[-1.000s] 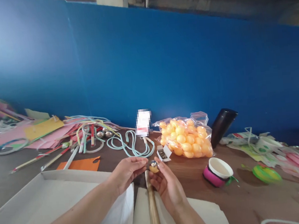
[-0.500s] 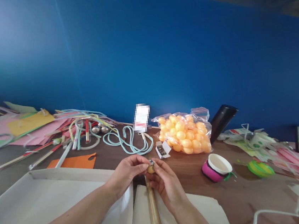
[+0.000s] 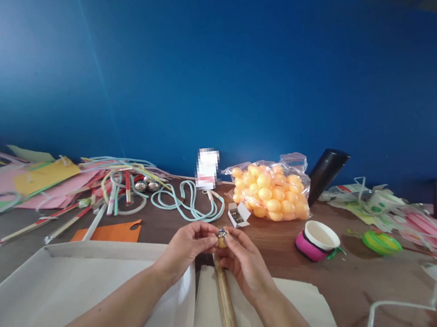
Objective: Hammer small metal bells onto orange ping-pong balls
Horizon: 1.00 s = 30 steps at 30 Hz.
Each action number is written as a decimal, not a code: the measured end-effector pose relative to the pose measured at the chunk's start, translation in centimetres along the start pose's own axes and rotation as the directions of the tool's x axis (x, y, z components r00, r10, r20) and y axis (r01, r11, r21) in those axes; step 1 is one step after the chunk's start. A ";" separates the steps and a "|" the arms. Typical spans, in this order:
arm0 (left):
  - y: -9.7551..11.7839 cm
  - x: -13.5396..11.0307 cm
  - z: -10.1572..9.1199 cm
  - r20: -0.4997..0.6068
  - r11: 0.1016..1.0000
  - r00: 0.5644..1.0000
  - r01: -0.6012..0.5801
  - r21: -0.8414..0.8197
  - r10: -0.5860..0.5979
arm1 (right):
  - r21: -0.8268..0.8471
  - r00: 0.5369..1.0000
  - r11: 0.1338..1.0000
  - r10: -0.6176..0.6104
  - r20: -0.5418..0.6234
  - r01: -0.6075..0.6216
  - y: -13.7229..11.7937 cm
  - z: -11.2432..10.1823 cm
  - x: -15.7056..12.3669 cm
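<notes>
Just above the wooden stick (image 3: 225, 303), my left hand (image 3: 186, 250) and my right hand (image 3: 248, 264) meet at the fingertips. Both pinch a small round piece (image 3: 221, 238), shiny silver on top and yellowish tan below. Fingers cover part of it, and I cannot tell whether it joins the stick's far end. The stick runs toward me between my forearms over a pale sheet (image 3: 205, 300). A small open white box (image 3: 243, 212) holding tiny metal bits stands just beyond my hands.
A white tray (image 3: 106, 245) lies at left, behind it an orange sheet (image 3: 108, 232), red sticks and silver balls (image 3: 153, 186). A light-blue cord (image 3: 179, 204), a bag of orange balls (image 3: 272, 191), a pink-banded cup (image 3: 316, 241) and a black cylinder (image 3: 327, 175) stand farther back.
The view has shifted slightly. Both hands stay pinched on the small round piece, and a little more of its silver top shows. A white cord or wire at the bottom edge has shifted.
</notes>
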State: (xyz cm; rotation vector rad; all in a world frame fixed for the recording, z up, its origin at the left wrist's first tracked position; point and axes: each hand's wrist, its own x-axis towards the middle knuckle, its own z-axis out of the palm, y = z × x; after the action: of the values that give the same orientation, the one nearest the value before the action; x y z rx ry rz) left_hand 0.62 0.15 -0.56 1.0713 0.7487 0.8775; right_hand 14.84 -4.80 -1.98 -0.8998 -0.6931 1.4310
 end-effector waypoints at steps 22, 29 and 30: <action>-0.7 0.2 0.4 -0.066 0.989 0.997 -0.023 0.148 0.033 | -0.026 1.000 1.000 -0.005 0.002 0.005 0.2 -0.3 0.0; 0.0 -0.1 0.6 -0.041 0.998 0.999 -0.006 0.066 0.009 | -0.053 1.000 0.999 -0.007 -0.005 0.007 0.3 -0.4 0.0; 0.1 -0.2 0.6 -0.030 0.999 1.000 -0.004 0.052 0.006 | -0.059 1.000 0.998 -0.006 -0.005 0.006 0.3 -0.4 0.0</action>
State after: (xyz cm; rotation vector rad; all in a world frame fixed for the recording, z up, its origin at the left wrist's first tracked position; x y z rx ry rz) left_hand 1.08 -0.25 -0.27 1.1087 0.7981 0.8840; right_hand 15.00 -4.88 -2.48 -0.9460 -0.7364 1.4083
